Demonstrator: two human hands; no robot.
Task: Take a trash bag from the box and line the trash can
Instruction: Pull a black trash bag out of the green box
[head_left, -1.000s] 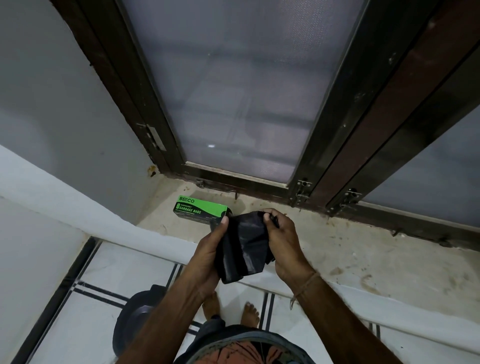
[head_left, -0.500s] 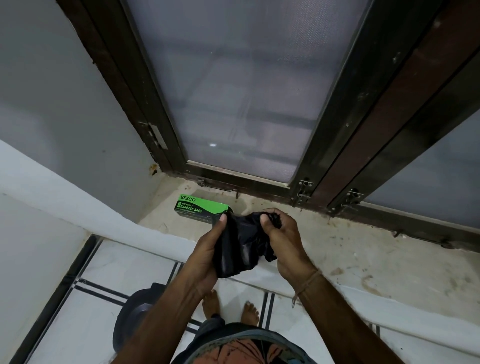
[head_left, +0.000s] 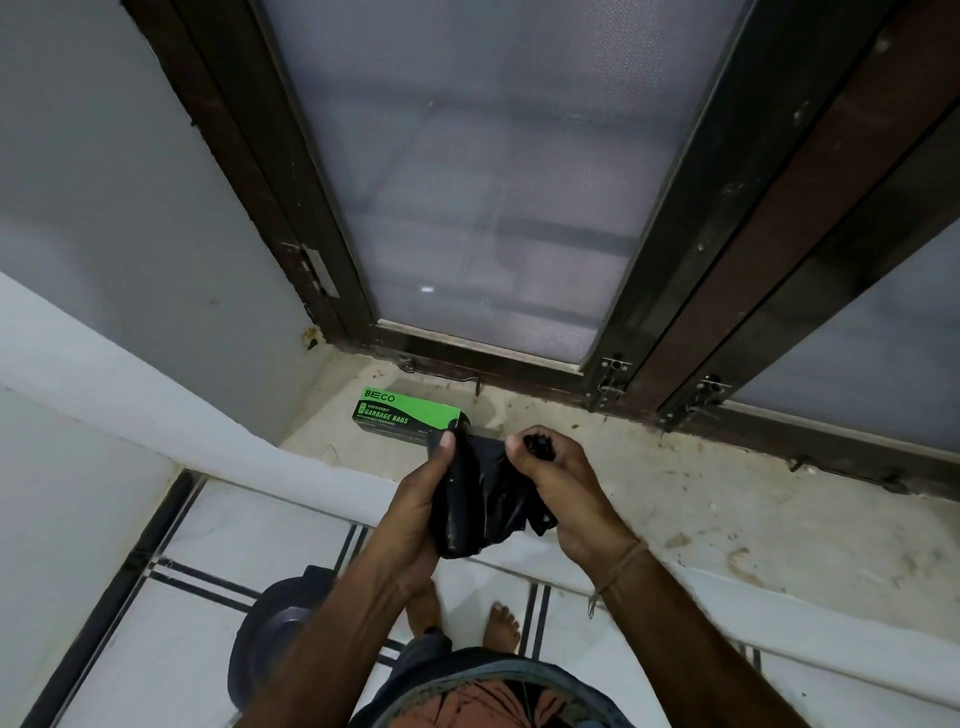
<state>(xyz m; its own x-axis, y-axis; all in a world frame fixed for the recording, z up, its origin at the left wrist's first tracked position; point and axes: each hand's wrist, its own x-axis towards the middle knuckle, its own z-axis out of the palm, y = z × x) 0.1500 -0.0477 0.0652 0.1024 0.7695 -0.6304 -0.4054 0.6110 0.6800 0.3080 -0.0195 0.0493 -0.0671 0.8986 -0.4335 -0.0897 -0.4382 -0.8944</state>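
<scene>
Both forearms reach forward, hands facing each other; the left hand grips the trash bag's left side, thumb upright; the right hand pinches its upper right edge, fingers curled over.

trash bag: black thin plastic, crumpled and partly bunched, held in the air between both hands, upper edge gathered at the fingertips, lower fold hanging loose. box: green and black carton printed "beco" and "garbage bags", lying flat on the stained window ledge, long side toward the viewer, right end open with dark plastic showing. trash can: dark, round, standing on the tiled floor below the ledge, partly hidden by the left forearm; lining cannot be judged.
</scene>
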